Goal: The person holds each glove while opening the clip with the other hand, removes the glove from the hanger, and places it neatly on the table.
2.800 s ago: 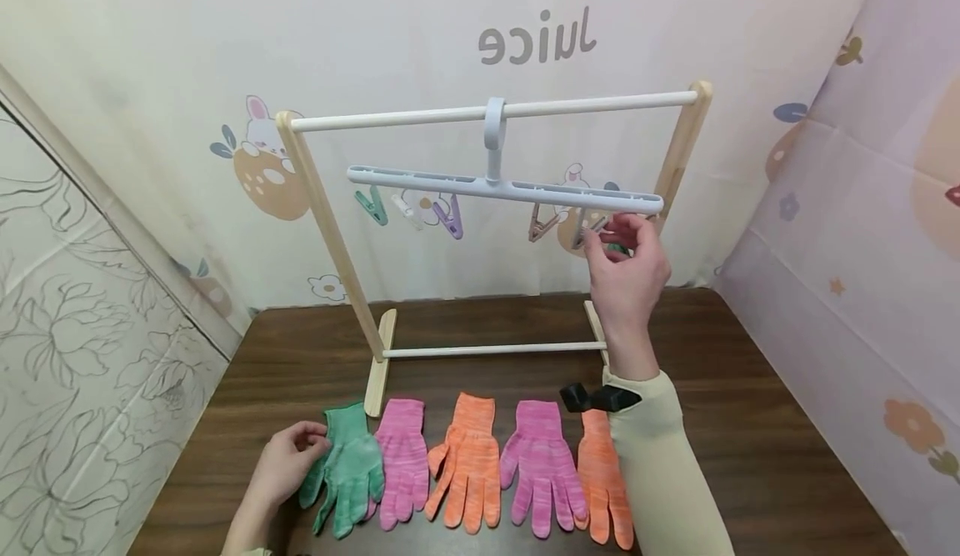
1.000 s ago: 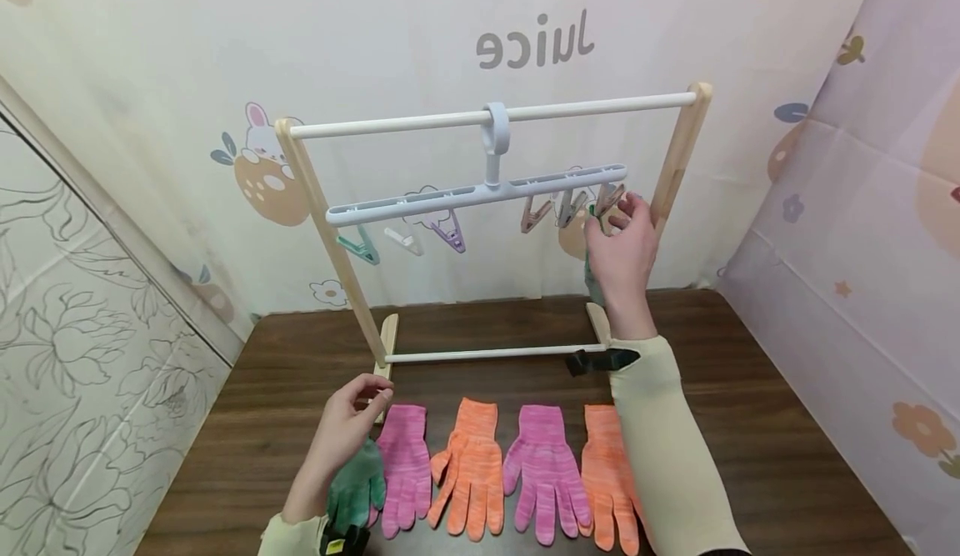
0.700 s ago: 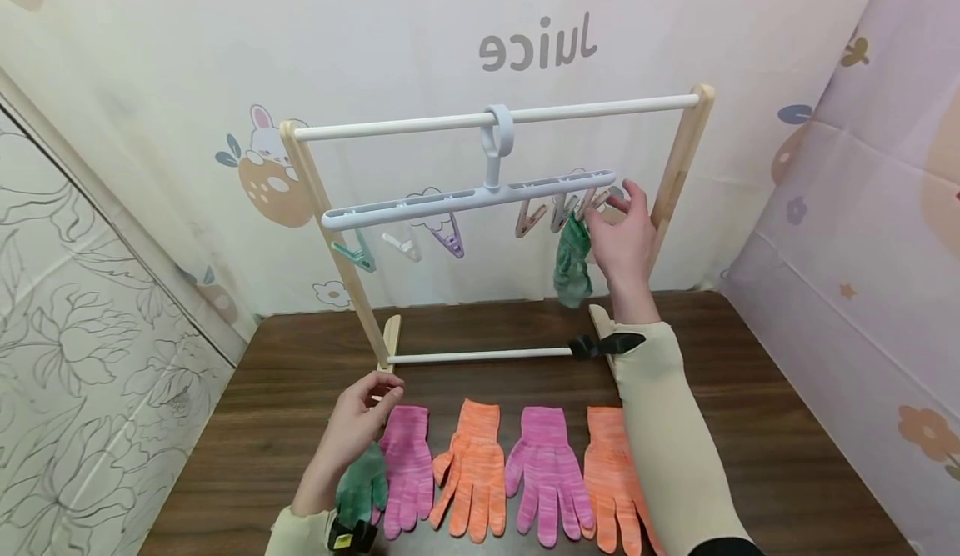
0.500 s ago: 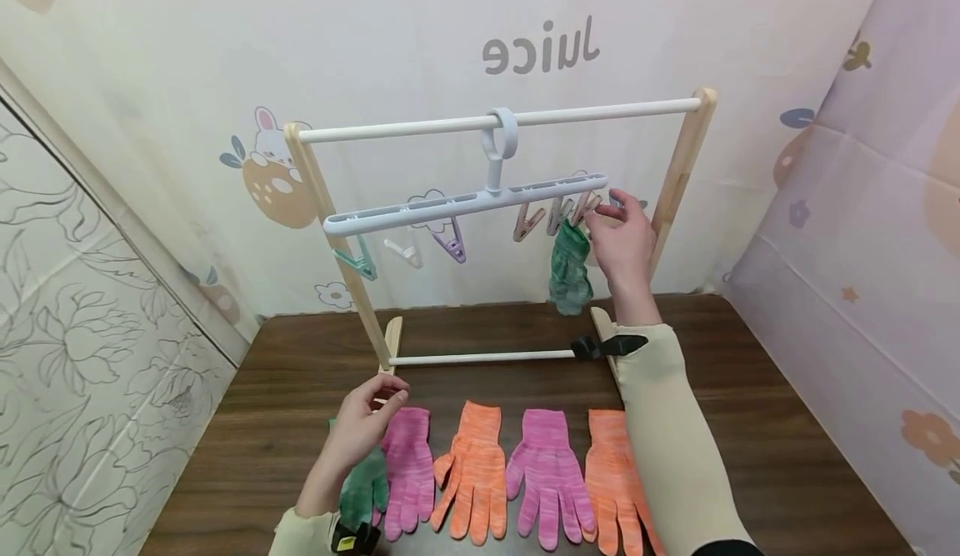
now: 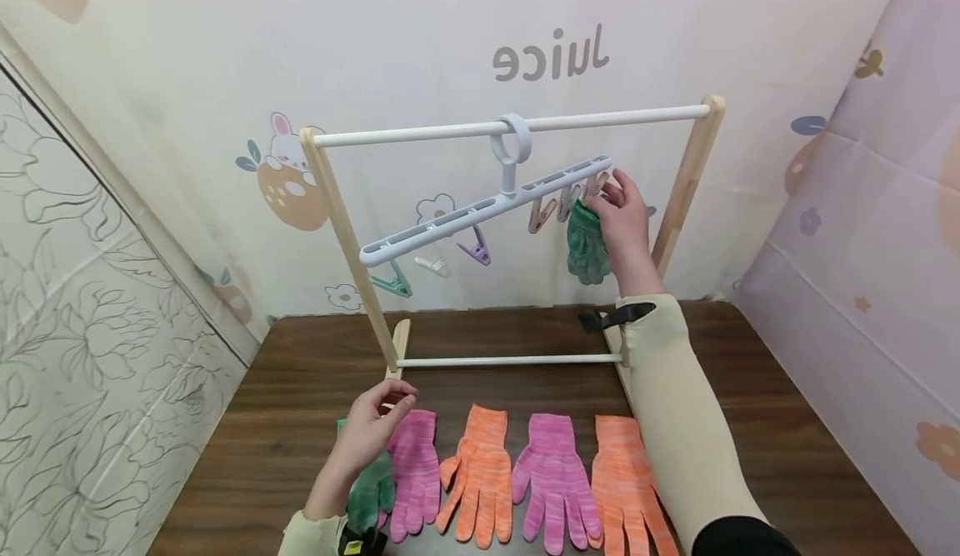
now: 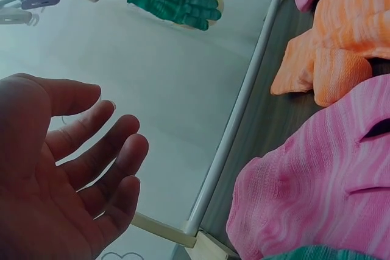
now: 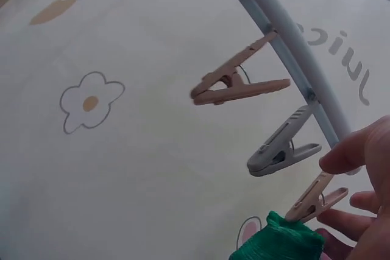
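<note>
My right hand (image 5: 626,227) is raised at the right end of the pale blue hanger (image 5: 480,214), its thumb and fingers around a pinkish clothespin (image 7: 314,199). A green glove (image 5: 587,243) hangs by its cuff from that clothespin, close beside my fingertips. A grey clothespin (image 7: 283,144) and a brownish one (image 7: 234,80) hang along the same side. My left hand (image 5: 367,427) hovers over the table's front left with nothing in its loosely bent fingers. Beneath it lies another green glove (image 5: 371,489), partly hidden by the hand and wrist.
The hanger hooks over the white bar (image 5: 420,133) of a wooden rack. Turquoise (image 5: 392,281), white (image 5: 432,266) and purple (image 5: 476,247) clothespins hang on its left half. Two pink gloves (image 5: 412,473) (image 5: 553,477) and two orange gloves (image 5: 480,473) (image 5: 622,481) lie in a row on the dark table.
The green glove has come into view hanging at the right end. The hanger has turned, its left end nearer now. My left hand has left the table glove and moved right and up.
</note>
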`<state>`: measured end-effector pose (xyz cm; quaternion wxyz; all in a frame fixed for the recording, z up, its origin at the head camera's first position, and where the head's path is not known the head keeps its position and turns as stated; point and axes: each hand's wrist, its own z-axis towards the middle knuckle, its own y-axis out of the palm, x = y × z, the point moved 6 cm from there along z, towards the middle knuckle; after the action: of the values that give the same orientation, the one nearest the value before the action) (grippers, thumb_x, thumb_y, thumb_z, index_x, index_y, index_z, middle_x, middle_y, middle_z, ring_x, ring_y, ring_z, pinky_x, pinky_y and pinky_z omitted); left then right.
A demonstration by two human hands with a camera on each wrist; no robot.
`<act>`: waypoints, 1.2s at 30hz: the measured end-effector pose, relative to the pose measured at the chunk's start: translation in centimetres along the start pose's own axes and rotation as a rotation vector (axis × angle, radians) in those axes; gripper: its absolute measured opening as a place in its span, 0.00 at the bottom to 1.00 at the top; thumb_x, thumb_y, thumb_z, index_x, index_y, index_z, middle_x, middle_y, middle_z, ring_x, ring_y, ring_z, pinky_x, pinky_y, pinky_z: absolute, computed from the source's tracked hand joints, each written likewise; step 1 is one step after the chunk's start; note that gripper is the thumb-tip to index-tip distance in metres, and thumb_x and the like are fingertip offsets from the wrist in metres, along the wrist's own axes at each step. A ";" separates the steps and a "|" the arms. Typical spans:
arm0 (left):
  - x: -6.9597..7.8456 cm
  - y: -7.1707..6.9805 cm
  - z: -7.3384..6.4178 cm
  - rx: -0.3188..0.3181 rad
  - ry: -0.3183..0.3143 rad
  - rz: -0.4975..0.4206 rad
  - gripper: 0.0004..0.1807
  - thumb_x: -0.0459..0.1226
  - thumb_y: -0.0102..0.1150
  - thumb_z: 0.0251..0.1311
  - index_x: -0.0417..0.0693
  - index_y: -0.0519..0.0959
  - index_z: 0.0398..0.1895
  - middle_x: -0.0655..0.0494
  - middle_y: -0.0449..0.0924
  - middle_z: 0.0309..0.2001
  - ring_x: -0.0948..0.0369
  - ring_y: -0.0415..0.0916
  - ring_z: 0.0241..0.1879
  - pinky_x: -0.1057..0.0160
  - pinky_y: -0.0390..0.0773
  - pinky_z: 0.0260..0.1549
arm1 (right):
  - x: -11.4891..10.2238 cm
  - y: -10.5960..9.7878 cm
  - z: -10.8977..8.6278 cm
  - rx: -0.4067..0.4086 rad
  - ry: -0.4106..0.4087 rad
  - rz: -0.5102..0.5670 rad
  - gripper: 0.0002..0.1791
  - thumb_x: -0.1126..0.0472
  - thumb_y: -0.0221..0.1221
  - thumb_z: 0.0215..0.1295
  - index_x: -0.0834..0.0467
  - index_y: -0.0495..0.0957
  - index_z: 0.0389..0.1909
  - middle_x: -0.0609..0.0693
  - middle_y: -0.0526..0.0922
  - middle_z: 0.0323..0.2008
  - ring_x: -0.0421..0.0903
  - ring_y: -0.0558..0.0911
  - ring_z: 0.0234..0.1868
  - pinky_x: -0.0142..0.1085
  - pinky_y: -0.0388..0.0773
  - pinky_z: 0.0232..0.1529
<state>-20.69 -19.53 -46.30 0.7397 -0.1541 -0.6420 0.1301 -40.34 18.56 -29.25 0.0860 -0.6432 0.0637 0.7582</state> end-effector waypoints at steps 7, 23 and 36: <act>1.7 -0.1 -0.6 0.034 -0.038 0.006 0.05 0.31 0.58 0.67 0.45 0.82 0.43 0.47 0.82 0.40 0.53 0.77 0.42 0.58 0.75 0.42 | 0.1 0.4 0.9 -0.033 0.046 0.141 0.37 0.58 0.62 0.68 0.48 0.58 0.75 0.56 0.70 0.66 0.50 0.63 0.69 0.51 0.42 0.74; 3.1 1.4 -0.1 -0.019 -0.009 -0.035 0.05 0.29 0.58 0.68 0.44 0.82 0.43 0.52 0.81 0.38 0.52 0.77 0.40 0.61 0.75 0.39 | -0.5 -1.3 -3.5 0.239 -0.127 -0.193 0.27 0.46 0.63 0.67 0.55 0.76 0.62 0.52 0.80 0.51 0.43 0.78 0.50 0.35 0.78 0.51; 4.6 6.8 3.7 -0.149 0.172 -0.065 0.08 0.39 0.58 0.70 0.48 0.82 0.47 0.54 0.82 0.42 0.59 0.78 0.42 0.60 0.77 0.44 | -2.3 -3.2 -7.3 0.355 -0.248 -0.234 0.27 0.49 0.68 0.62 0.59 0.79 0.57 0.54 0.84 0.48 0.45 0.83 0.47 0.34 0.80 0.49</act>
<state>-23.68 -11.29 -44.30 0.7823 -0.1981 -0.5889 0.0443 -32.23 20.03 -28.13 0.2922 -0.5229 0.1099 0.7932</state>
